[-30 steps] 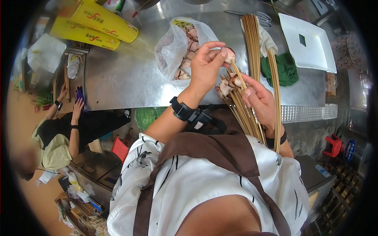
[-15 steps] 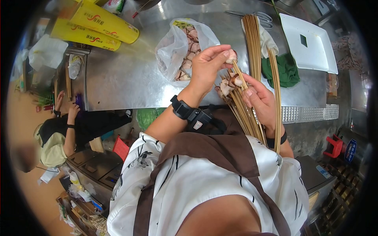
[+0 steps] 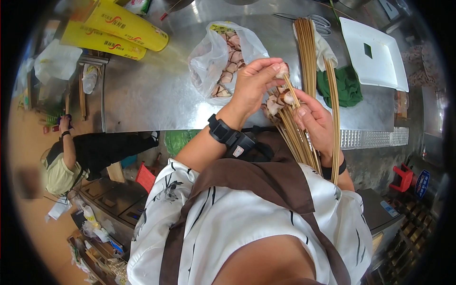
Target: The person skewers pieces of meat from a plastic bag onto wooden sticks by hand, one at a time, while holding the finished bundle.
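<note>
Pinched between the thumb and fingers of my left hand (image 3: pixel 256 80) is a pale, brown-edged piece of meat (image 3: pixel 282 71), at the tip of a bamboo skewer (image 3: pixel 291 89). My right hand (image 3: pixel 316 121) is closed around that skewer and a bundle of bamboo skewers (image 3: pixel 295 137) slanting down toward my apron. Several pieces of meat (image 3: pixel 274 103) are on the bundle's upper ends, partly hidden by my fingers. Behind my left hand an open plastic bag (image 3: pixel 204 66) holds more cut meat (image 3: pixel 229 71).
A tall stack of skewers (image 3: pixel 305 52) lies on a white cloth, with another bunch (image 3: pixel 331 104) nearby. Scissors (image 3: pixel 319 23), a green cloth (image 3: pixel 344 85), a white tray (image 3: pixel 370 47) and yellow rolls (image 3: pixel 126 26) are on the metal table (image 3: pixel 147 95). Another person (image 3: pixel 61 161) is at left.
Both hands and the meat piece have shifted very slightly right and down in view, with the grips unchanged. The other person at left has moved their arms.
</note>
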`<state>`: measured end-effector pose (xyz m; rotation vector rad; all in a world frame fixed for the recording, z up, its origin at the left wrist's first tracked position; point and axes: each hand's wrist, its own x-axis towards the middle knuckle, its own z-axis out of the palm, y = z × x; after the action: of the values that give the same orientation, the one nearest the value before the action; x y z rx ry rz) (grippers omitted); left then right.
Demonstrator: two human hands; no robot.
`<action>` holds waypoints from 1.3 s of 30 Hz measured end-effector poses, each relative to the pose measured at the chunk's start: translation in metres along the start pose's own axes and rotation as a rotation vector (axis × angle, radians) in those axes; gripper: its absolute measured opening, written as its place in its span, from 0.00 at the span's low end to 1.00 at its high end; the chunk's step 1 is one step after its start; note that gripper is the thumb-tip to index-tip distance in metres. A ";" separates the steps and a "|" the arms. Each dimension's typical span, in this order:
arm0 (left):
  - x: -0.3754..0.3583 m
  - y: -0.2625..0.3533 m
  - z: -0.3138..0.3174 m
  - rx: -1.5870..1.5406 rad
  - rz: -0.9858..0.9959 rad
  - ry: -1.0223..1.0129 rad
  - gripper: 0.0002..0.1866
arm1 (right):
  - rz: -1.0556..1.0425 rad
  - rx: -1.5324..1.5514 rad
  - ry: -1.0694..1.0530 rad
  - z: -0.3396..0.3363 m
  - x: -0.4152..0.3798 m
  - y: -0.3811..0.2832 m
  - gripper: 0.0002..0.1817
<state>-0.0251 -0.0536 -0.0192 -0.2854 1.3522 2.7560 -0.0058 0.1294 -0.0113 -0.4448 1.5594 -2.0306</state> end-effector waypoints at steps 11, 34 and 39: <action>-0.006 -0.002 0.005 -0.071 -0.069 0.020 0.11 | 0.010 0.007 0.011 0.000 0.001 0.000 0.21; -0.029 0.002 0.012 0.048 -0.145 0.048 0.10 | -0.005 0.072 0.018 0.006 0.004 0.003 0.05; -0.031 0.004 0.014 0.113 -0.160 0.080 0.11 | 0.009 0.049 0.013 0.006 0.004 0.002 0.05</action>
<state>0.0026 -0.0445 -0.0018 -0.4801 1.4288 2.5531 -0.0055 0.1216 -0.0119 -0.4061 1.5124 -2.0641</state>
